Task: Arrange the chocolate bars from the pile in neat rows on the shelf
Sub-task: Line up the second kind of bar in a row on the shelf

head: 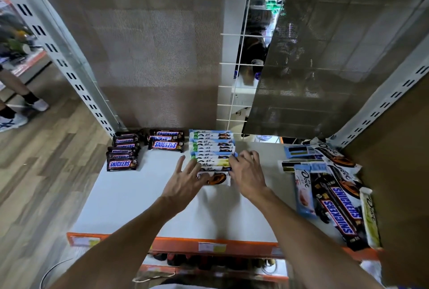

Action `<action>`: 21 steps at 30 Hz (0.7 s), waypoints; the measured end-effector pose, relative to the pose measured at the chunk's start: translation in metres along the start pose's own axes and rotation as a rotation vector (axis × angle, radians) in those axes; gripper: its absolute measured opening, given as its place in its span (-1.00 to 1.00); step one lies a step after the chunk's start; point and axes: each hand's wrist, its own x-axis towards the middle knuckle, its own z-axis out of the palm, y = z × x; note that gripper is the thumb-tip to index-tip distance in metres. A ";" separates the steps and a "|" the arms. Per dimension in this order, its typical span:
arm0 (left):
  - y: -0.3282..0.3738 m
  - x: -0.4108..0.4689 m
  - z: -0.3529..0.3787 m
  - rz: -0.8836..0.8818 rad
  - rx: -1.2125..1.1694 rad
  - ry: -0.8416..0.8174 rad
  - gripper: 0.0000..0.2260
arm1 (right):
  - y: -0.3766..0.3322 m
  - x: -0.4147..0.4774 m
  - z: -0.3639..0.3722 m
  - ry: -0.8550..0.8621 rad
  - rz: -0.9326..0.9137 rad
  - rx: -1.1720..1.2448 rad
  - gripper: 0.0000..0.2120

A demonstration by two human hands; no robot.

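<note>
On the white shelf (pixel 130 198) two rows of brown Snickers bars (pixel 122 152) (pixel 166 142) lie at the back left. To their right runs a row of white-and-blue Dove bars (pixel 212 147). My left hand (pixel 185 182) and my right hand (pixel 247 172) rest at the two ends of the nearest Dove bar (pixel 217 177) in that row, fingers touching it. The unsorted pile (pixel 334 186) of Dove and Snickers bars lies at the shelf's right side.
An orange price rail (pixel 209 245) lines the shelf's front edge. Brown perforated back panels (pixel 151 51) and white slotted uprights (pixel 69 72) frame the shelf. A cardboard wall (pixel 399 172) stands at the right. Another person's legs and shoes (pixel 21 107) are on the wooden floor at left.
</note>
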 end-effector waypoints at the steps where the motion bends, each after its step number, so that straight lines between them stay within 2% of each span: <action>1: -0.001 0.001 0.000 -0.005 -0.003 -0.004 -0.38 | 0.001 0.001 0.000 0.009 0.001 0.005 -0.68; 9: 0.001 0.008 0.000 -0.013 -0.004 -0.015 -0.40 | 0.014 -0.003 0.001 0.071 -0.151 0.072 -0.79; 21: 0.007 0.011 0.004 0.001 -0.033 0.023 -0.43 | 0.018 -0.009 -0.010 0.042 -0.093 0.147 -0.70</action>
